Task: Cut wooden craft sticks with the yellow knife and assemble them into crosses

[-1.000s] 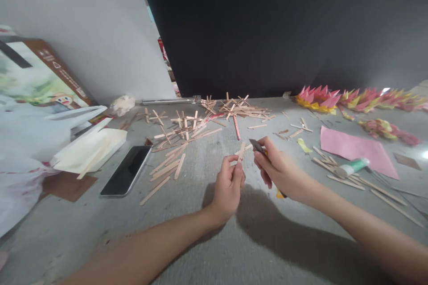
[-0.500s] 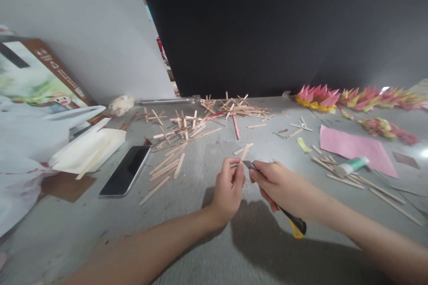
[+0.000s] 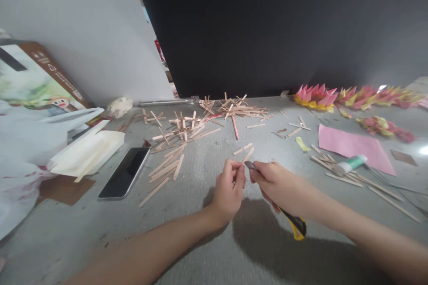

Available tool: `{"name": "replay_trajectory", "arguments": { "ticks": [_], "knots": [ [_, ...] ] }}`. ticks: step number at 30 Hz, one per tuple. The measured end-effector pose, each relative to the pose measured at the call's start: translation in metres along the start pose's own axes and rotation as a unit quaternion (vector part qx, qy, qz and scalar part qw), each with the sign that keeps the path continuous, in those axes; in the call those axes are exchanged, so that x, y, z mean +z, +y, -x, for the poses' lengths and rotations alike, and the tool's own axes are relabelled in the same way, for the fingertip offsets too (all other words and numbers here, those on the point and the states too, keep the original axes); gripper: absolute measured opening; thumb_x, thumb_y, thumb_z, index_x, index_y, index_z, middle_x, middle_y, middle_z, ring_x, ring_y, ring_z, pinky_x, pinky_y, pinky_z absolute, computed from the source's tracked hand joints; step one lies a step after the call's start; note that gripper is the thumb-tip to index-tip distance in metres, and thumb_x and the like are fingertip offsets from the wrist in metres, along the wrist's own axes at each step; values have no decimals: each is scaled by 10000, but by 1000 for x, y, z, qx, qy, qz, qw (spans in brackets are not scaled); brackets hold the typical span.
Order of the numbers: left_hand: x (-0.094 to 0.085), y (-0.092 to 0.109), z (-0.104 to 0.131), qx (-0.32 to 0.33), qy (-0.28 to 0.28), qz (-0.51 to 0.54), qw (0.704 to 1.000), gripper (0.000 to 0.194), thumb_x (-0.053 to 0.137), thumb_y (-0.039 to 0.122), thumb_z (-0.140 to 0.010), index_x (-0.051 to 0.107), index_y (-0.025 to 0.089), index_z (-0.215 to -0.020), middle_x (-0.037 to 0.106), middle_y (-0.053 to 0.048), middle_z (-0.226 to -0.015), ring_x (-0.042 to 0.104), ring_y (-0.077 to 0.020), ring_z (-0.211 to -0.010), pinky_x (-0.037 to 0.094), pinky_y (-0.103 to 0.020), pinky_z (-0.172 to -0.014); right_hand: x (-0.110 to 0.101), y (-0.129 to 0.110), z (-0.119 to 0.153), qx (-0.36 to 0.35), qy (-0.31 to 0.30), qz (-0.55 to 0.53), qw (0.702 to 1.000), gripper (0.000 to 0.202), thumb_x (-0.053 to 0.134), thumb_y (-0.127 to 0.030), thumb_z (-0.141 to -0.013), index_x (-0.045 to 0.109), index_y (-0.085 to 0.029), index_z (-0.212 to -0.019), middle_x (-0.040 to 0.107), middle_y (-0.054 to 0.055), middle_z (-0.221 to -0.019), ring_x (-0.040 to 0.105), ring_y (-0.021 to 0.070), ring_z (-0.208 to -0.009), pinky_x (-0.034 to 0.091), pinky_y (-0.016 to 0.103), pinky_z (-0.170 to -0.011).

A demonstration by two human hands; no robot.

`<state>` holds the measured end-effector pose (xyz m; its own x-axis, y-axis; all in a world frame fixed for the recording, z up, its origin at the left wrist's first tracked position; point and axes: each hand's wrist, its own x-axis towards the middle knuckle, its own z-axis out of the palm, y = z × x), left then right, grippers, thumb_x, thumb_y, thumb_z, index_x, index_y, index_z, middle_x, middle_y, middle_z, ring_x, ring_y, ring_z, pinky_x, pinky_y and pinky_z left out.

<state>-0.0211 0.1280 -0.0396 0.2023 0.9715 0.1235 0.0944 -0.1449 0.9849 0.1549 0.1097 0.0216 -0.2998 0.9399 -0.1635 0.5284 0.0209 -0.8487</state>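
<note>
My left hand pinches a short wooden stick near its lower end, above the grey tabletop. My right hand grips a yellow and black utility knife, whose blade tip meets the stick right beside my left fingers. One loose stick lies just beyond the hands. Several more sticks lie to the left, and a heap of glued stick crosses sits further back.
A black phone lies at the left beside a white folded box and a brown printed carton. At the right are pink paper, a green glue tube, long skewers and pink-yellow paper flowers. A black board stands behind.
My right hand dropped from a raised position and turned the knife so its blade meets the stick. Both hands then stayed close together, and the view shifted slightly.
</note>
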Motion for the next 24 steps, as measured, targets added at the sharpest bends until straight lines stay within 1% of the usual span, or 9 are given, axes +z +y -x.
{"name": "replay_trajectory", "arguments": {
  "ticks": [5,11,15,20,22,24],
  "knots": [
    [0,0,0,-5,1,-3,1000,306,473,508,-1055,500,219,-957,527,53,-646,493,-127,-578,374,-256,-580,1,-6,0,47,-12,4,999,255,440,-333,-1052,561,-233,-850,559,-36,-495,519,133,-320,303,256,-359],
    [0,1,0,-19,13,8,1000,334,500,540,-1037,507,223,-935,543,45,-650,502,-135,-590,384,-264,-607,2,-15,-2,98,-42,-89,990,289,430,-418,-1067,521,-242,-856,580,-45,-568,558,136,-356,409,242,-350],
    [1,-1,-2,-17,15,14,1000,355,482,565,-1041,499,223,-949,547,46,-652,510,-136,-590,387,-263,-597,5,-16,-6,112,-70,-165,977,295,437,-461,-1059,488,-247,-861,577,-56,-558,556,135,-350,443,238,-353],
    [1,-2,-2,-18,25,24,999,369,484,586,-1037,487,225,-956,548,47,-656,517,-136,-592,400,-260,-594,9,-18,-10,118,-100,-281,947,279,451,-466,-1037,470,-249,-863,579,-58,-533,564,156,-346,476,257,-354],
    [1,-3,-2,-21,28,37,999,372,482,591,-1035,479,227,-956,557,44,-667,520,-135,-596,403,-258,-595,11,-21,-11,118,-109,-334,929,272,461,-459,-1029,465,-244,-863,580,-53,-529,569,153,-357,489,250,-368],
    [1,-3,-1,-28,24,65,997,374,535,600,-1006,472,232,-973,561,46,-676,517,-133,-594,401,-254,-590,13,-24,-9,111,-142,-390,903,274,482,-473,-1022,472,-240,-877,581,-49,-535,577,150,-374,486,236,-374]
  ]
}}
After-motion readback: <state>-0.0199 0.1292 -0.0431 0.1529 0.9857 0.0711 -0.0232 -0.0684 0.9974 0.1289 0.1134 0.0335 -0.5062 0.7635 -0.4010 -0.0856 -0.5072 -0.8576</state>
